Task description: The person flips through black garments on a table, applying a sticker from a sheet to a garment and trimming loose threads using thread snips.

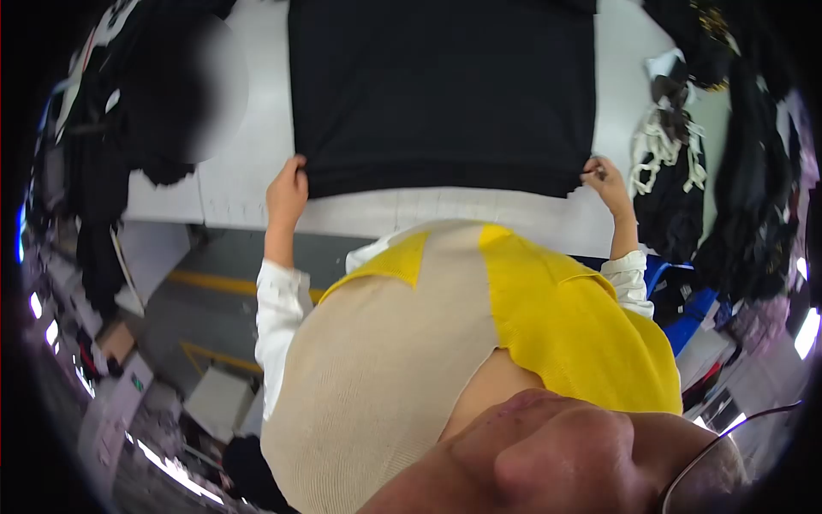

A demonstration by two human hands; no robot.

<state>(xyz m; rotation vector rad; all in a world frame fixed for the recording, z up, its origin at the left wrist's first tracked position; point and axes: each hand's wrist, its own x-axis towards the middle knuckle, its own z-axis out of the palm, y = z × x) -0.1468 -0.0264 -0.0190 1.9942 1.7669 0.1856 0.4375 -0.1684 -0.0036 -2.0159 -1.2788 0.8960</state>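
Note:
A black garment (443, 94) lies spread flat on the white table, its hem edge towards me. The fabric is smooth, and its far end runs out of the top of the view. My left hand (288, 192) is closed on the near left corner, with thumb and fingers pinching the hem. At the near right corner, my right hand (609, 187) has its fingers curled against the garment's edge. Something small and dark shows between those fingers, too small to name. The hem between the two hands bows slightly.
The white table (248, 184) has its front edge just before my body. Dark clothing is heaped at the left (94, 171) and right (753, 188). White cords (658, 141) hang among dark cloth on the right. A blurred round patch covers the upper left.

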